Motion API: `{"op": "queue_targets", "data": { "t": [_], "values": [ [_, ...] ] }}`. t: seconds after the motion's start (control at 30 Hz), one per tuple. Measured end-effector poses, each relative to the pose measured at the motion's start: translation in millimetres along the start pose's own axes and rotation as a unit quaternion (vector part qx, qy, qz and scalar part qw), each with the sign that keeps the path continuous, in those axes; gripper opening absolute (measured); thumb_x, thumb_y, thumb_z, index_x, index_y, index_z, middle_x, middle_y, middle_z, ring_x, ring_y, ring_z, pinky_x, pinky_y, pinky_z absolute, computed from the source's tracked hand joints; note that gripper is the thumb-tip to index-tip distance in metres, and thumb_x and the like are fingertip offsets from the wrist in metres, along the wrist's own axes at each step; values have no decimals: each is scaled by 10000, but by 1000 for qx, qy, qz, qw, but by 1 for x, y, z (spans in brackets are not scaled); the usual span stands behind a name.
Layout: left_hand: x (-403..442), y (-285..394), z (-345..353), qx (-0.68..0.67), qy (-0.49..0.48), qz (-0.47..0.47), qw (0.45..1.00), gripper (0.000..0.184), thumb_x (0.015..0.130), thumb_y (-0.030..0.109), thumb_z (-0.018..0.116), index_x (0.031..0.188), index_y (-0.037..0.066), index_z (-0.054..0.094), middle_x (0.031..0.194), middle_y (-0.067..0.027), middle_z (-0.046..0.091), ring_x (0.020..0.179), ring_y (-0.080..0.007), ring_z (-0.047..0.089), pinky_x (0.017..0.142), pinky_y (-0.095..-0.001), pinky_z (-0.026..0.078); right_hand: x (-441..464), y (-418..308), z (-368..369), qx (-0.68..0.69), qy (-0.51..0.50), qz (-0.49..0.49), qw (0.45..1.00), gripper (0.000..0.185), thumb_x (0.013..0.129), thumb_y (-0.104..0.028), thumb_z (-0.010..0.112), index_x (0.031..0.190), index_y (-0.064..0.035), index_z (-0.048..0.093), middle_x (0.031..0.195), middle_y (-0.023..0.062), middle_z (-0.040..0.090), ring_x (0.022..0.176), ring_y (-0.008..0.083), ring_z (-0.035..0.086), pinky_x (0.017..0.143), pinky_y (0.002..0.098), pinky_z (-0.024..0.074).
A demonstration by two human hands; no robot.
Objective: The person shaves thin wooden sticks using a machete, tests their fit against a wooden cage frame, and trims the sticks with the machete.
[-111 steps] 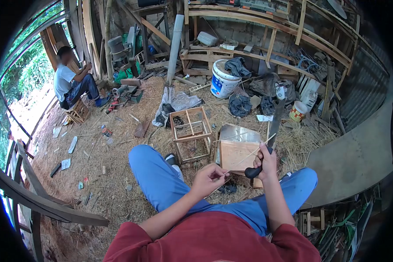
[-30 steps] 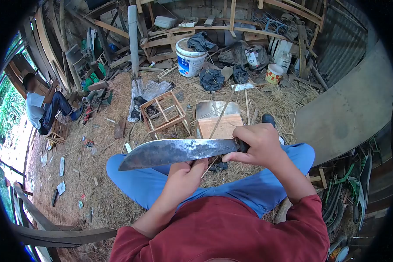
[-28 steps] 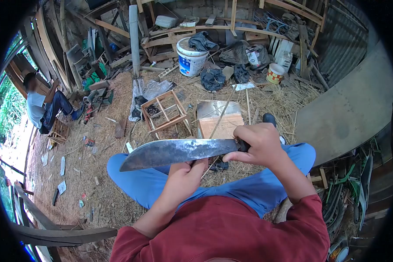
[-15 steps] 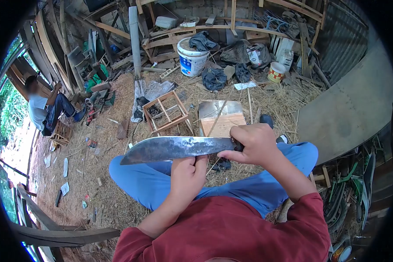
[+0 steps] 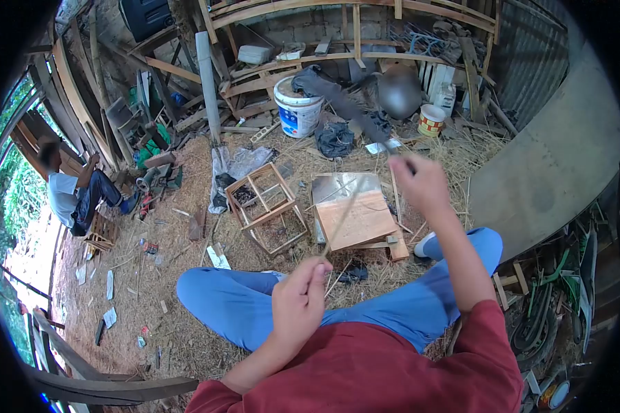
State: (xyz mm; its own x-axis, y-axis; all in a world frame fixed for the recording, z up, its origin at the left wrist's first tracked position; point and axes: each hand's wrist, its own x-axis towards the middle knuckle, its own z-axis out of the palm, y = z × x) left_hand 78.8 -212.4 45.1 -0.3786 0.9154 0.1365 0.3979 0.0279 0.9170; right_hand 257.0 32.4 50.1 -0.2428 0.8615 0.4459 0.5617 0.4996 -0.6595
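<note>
My right hand (image 5: 421, 184) is raised and closed round the handle of a machete (image 5: 357, 115). Its broad dark blade, smeared by motion, points up and to the left. My left hand (image 5: 299, 299) is closed in a pinch round the lower end of a thin stick (image 5: 340, 226), which slants up and away from me. Beyond the stick stands a low wooden block or stool (image 5: 355, 219) with a shiny sheet on its far part. The blade and the stick are apart.
A wooden frame (image 5: 269, 206) stands left of the block. Behind are a white bucket (image 5: 297, 113), black plastic bags (image 5: 335, 140) and a smaller yellow-red bucket (image 5: 432, 120). At left a person (image 5: 76, 182) sits on a crate. A large sheet (image 5: 544, 165) leans at right.
The machete has swung from lying level above my left hand to up and forward, with my right hand rising. My left hand has dropped a little, and its stick now shows more.
</note>
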Motion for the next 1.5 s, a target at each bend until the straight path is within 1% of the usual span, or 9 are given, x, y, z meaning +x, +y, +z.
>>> {"op": "queue_targets", "data": {
  "t": [0.13, 0.33, 0.4, 0.57, 1.0, 1.23, 1.3, 1.37, 1.5],
  "values": [
    [17, -19, -1, -74, 22, 0, 997, 166, 1075, 127, 524, 1035, 25, 649, 680, -6, 516, 595, -32, 432, 519, -248, 343, 18, 42, 0, 35, 107, -37, 993, 535, 965, -527, 652, 867, -3, 695, 667, 154, 636, 543, 283, 570, 547, 419, 437],
    [33, -24, 7, -269, -80, -58, 958, 239, 1117, 212, 453, 1020, 37, 584, 715, 62, 425, 576, -24, 324, 493, -225, 268, -49, 3, 4, 59, -82, -28, 994, 448, 921, -453, 729, 896, -9, 672, 685, 145, 648, 619, 307, 631, 591, 401, 481],
    [36, -13, 8, -297, -110, -94, 944, 257, 1121, 234, 443, 1014, 38, 569, 715, 59, 403, 575, -22, 316, 489, -219, 265, -54, -3, 6, -9, -77, -221, 972, 475, 868, -502, 757, 875, -37, 659, 686, 124, 647, 655, 322, 661, 597, 414, 502],
    [38, 5, 8, -377, -166, -136, 901, 264, 1132, 256, 415, 1020, 59, 551, 667, 63, 365, 535, -34, 292, 471, -217, 247, -51, -20, 7, -27, -100, -312, 944, 604, 796, -658, 727, 845, -67, 616, 657, 111, 597, 641, 326, 655, 562, 425, 478],
    [36, -11, 21, -354, -156, -151, 910, 246, 1125, 320, 431, 979, 135, 500, 627, 68, 329, 467, -34, 255, 413, -242, 206, -43, -26, 14, -83, -128, -370, 916, 620, 800, -710, 692, 695, -108, 588, 580, 79, 599, 536, 286, 647, 503, 395, 491],
    [29, -28, 24, -242, -169, -61, 953, 248, 1126, 313, 427, 967, 132, 492, 624, 71, 324, 457, -35, 262, 407, -242, 187, -49, -20, 9, -68, -109, -389, 912, 612, 777, -684, 738, 660, -111, 558, 582, 83, 595, 530, 278, 644, 507, 397, 493],
    [28, -20, 20, -243, -200, -48, 948, 245, 1127, 308, 425, 967, 133, 487, 622, 71, 321, 455, -34, 254, 404, -240, 178, -47, -19, 5, -77, -106, -387, 913, 600, 774, -658, 751, 683, -103, 541, 582, 86, 570, 541, 297, 630, 511, 406, 477],
    [33, 5, 7, -416, -177, -227, 863, 223, 1130, 302, 413, 989, 140, 473, 621, 69, 303, 452, -29, 228, 400, -232, 164, -35, -7, 4, -98, -92, -347, 928, 585, 793, -612, 755, 709, -73, 545, 596, 110, 563, 566, 329, 621, 526, 420, 465],
    [18, -2, -12, -400, -204, -144, 882, 200, 1139, 298, 381, 1029, 149, 459, 624, 72, 283, 447, -25, 198, 392, -229, 157, 21, 38, -17, -144, -7, -53, 988, 541, 929, -509, 671, 781, 10, 635, 667, 178, 635, 606, 361, 628, 550, 422, 457]
  ]
}}
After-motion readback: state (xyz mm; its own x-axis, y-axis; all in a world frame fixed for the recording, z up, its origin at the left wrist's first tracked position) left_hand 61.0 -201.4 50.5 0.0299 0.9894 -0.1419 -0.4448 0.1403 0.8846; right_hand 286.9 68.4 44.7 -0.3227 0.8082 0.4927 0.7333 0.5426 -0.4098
